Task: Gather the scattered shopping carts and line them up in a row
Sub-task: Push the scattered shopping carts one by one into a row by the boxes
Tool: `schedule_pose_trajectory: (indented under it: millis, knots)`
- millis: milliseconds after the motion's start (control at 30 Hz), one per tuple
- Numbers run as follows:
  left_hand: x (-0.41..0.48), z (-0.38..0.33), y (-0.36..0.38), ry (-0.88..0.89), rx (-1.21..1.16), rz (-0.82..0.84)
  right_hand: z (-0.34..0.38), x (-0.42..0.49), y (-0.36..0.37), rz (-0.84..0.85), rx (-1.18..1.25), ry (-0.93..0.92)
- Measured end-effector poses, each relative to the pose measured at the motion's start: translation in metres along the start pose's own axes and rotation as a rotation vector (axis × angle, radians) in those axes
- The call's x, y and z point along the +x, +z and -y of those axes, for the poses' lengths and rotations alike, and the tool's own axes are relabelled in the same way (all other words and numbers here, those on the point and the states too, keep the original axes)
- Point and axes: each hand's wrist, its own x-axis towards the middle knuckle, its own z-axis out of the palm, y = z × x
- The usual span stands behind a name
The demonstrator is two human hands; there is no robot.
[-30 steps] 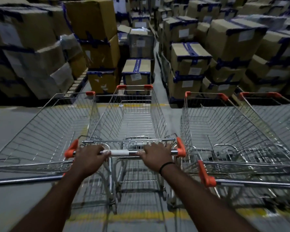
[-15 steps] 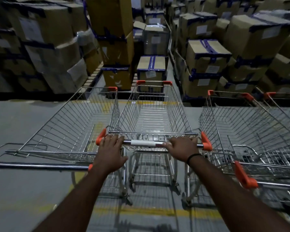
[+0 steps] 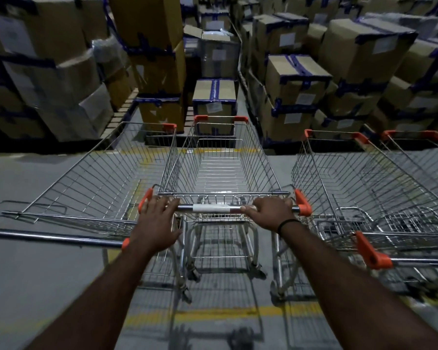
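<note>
You stood on a grey concrete floor (image 3: 36,286) in a dim storeroom, and a yellow painted line (image 3: 238,315) crossed it just behind the middle cart (image 3: 220,168). Ahead of that cart, stacked cardboard boxes (image 3: 296,79) filled the room, too many to count. They were bound in blue tape, and some sat on a wooden pallet (image 3: 123,109).

I counted four wire carts with orange corner caps. The middle cart was right in front of you. A left cart (image 3: 99,178) stood close against its left side, and a right cart (image 3: 352,178) stood just beside it on the other side. A fourth cart (image 3: 420,157) stood beyond the right one.

Your right hand (image 3: 271,213) was wrapped round the middle cart's handle (image 3: 185,207) near its right end, with a black band (image 3: 286,224) on the wrist. Your left hand (image 3: 157,223) lay on the handle's left end, fingers stretched forward over the bar and not gripping.

A white strip (image 3: 211,207) was wrapped round the handle between your hands, with nothing readable on it. The boxes carried white labels (image 3: 305,98), but the print was too small and blurred to read.
</note>
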Motion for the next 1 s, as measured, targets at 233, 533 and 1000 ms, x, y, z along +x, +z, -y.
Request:
schedule_pose_trajectory:
  millis: [233, 533, 1000]
  knots:
    - [0.000, 0.002, -0.002, 0.019, -0.148, -0.105, -0.004, -0.006, -0.003, 0.033, -0.011, 0.008]
    - [-0.008, 0.003, -0.008, -0.346, -0.329, -0.025, -0.001, -0.003, 0.002, 0.015, -0.061, 0.042]
    - [-0.023, 0.016, -0.027, -0.450, -0.497, -0.086, -0.012, 0.004, -0.002, 0.021, -0.083, 0.022]
